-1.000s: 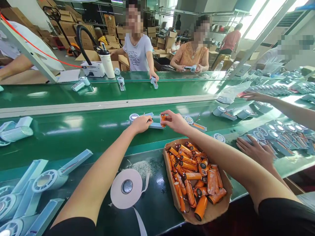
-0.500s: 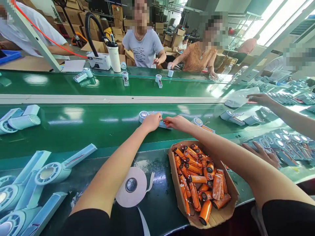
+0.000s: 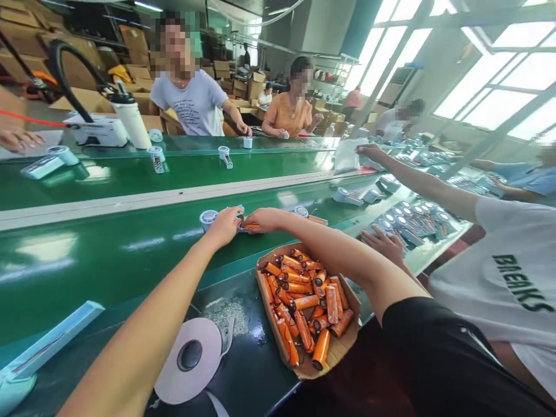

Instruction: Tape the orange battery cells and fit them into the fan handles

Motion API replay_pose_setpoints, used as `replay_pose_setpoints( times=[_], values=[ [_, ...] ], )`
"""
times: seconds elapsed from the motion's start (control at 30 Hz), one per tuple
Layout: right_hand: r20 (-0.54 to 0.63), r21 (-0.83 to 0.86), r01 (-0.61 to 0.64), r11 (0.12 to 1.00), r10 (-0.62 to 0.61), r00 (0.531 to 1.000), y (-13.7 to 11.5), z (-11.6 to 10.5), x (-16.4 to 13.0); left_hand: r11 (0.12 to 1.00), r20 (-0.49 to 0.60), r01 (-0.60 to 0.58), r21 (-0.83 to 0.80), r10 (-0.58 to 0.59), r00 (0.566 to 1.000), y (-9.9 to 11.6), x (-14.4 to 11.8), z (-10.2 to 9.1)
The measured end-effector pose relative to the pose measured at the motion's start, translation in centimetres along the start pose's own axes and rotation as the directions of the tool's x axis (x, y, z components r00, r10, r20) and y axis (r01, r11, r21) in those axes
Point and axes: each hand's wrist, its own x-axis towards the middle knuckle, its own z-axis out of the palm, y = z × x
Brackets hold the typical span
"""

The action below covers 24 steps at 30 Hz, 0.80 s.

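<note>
On the green conveyor, my left hand [image 3: 225, 226] is closed on a light-blue fan housing [image 3: 208, 218], its round head showing to the left of my fingers. My right hand [image 3: 266, 220] pinches an orange battery [image 3: 251, 226] at the handle end of that housing. My fingers partly cover both the handle and the battery. Just right of my hands lies another fan housing [image 3: 301, 211] with an orange battery along its handle. Nearer to me, below my right forearm, a cardboard box [image 3: 353, 347] holds many orange wired batteries [image 3: 304, 302].
A roll of white tape [image 3: 204, 336] lies on the near ledge, its strip loose. A housing handle [image 3: 56, 339] sits at left. Right, a co-worker's hand [image 3: 384, 244] rests by rows of housings [image 3: 412, 220]; their other hand holds a plastic bag [image 3: 346, 156]. Two people sit across the belt.
My view has swung to the right, so the scene sits further left. The battery now lies along the handle under my right hand. Across the belt, one person's hand has reached a small part.
</note>
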Motion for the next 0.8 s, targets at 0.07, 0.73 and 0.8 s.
replay_pose_setpoints(
  times=[0.07, 0.73, 0.8],
  values=[
    [-0.108, 0.057, -0.011, 0.998, 0.017, 0.994, -0.8, -0.5, -3.1, 0.998, -0.041, -0.054, 0.018, 0.055, 0.998, -0.3, -4.1, -1.0],
    [-0.390, 0.685, 0.016, 0.728, 0.348, 0.853, -11.0, 6.5, -21.8, 0.940, 0.178, -0.274, 0.206, 0.239, 0.955, 0.0, -30.1, -3.6],
    [-0.281, 0.787, 0.006, 0.617, 0.350, 0.894, -13.4, 5.9, -21.6, 0.950, 0.014, -0.264, 0.165, 0.265, 0.964, 1.8, -29.8, -3.1]
  ],
)
